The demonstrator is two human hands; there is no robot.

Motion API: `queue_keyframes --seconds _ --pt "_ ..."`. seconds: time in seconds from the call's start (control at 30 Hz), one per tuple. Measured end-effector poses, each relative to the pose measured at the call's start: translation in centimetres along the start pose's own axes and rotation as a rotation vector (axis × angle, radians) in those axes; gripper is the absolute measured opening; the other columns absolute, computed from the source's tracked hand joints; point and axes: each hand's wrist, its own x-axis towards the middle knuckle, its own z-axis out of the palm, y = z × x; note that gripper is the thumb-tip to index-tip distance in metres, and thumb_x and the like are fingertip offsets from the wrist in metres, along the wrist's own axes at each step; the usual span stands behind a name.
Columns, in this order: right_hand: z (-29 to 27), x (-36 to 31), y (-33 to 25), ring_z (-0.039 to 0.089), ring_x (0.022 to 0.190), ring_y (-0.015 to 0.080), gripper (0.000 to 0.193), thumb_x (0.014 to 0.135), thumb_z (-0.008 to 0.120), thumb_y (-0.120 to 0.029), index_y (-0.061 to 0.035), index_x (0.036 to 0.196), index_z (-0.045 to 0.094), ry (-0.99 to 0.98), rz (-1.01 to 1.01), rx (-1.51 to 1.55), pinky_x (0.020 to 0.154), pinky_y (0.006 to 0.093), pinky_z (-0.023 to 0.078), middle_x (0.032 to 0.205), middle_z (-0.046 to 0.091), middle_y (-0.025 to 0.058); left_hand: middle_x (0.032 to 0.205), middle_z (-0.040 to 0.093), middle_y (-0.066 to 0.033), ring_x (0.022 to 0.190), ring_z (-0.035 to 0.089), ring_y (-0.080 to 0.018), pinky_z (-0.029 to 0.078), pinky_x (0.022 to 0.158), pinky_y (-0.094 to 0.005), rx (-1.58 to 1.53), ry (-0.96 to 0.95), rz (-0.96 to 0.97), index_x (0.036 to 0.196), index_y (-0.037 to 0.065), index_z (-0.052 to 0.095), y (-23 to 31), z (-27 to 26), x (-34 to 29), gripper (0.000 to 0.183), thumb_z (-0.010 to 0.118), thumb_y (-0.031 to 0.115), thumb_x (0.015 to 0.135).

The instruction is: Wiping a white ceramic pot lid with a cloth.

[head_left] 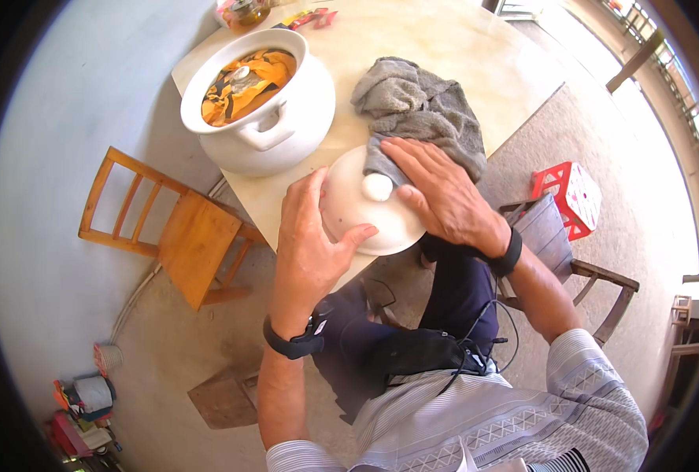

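A round white pot lid with a ball knob lies tilted over the near edge of the table. My left hand grips its left rim, with the thumb on the top face. A grey cloth lies bunched on the table, and one corner reaches onto the lid beside the knob. My right hand holds that corner against the lid, fingers long over the cloth and thumb near the knob. Part of the cloth is hidden under this hand.
Left of the lid stands a white pot with orange-and-black wrapping and a white knob in its mouth. A jar sits at the far table edge. Around the table are a wooden chair, a dark wooden chair and a red-and-white stool.
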Motion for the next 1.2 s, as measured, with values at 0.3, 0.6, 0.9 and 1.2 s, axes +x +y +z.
queue_keyframes --seconds 0.3,0.6,0.9,1.2 --pt "1.4 -4.2 -3.6 0.04 0.159 0.0461 0.08 0.097 0.076 -0.027 0.0093 0.16 0.043 0.063 0.043 -0.168 0.13 0.0574 0.035 0.169 0.044 0.0284 0.146 0.063 -0.0188 0.131 0.066 -0.0352 0.058 0.104 -0.0439 0.087 -0.063 0.079 0.147 0.002 0.064 0.6 -0.5 0.8 0.076 0.098 0.016 0.08" --pt "1.7 -5.8 -4.1 0.046 0.157 0.0407 0.076 0.091 0.081 -0.017 0.0042 0.158 0.053 0.121 0.037 -0.115 0.127 0.0546 0.04 0.166 0.051 0.0229 0.127 0.064 -0.0155 0.103 0.068 -0.0289 0.059 0.093 -0.0397 0.117 -0.214 0.19 0.143 0.002 0.066 3.5 -0.1 2.9 0.063 0.082 -0.005 0.083" --pt "-0.6 -2.1 4.0 0.062 0.136 0.0337 0.035 0.101 0.073 -0.015 0.0019 0.132 0.073 0.201 -0.099 -0.217 0.115 0.0473 0.048 0.138 0.074 0.0125 0.117 0.065 -0.0169 0.089 0.072 -0.0377 0.058 0.079 -0.0468 0.133 -0.28 0.155 0.13 0.004 0.067 3.8 0.0 4.6 0.043 0.083 0.01 0.09" --pt "0.2 -0.5 4.9 0.065 0.103 0.0212 0.006 0.09 0.068 -0.014 -0.0117 0.091 0.073 0.432 -0.117 -0.222 0.092 0.0359 0.049 0.103 0.07 0.0014 0.102 0.066 -0.0115 0.08 0.068 -0.0287 0.055 0.072 -0.041 0.262 -0.066 0.248 0.118 0.002 0.065 2.5 0.9 4.7 0.032 0.083 0.021 0.099"
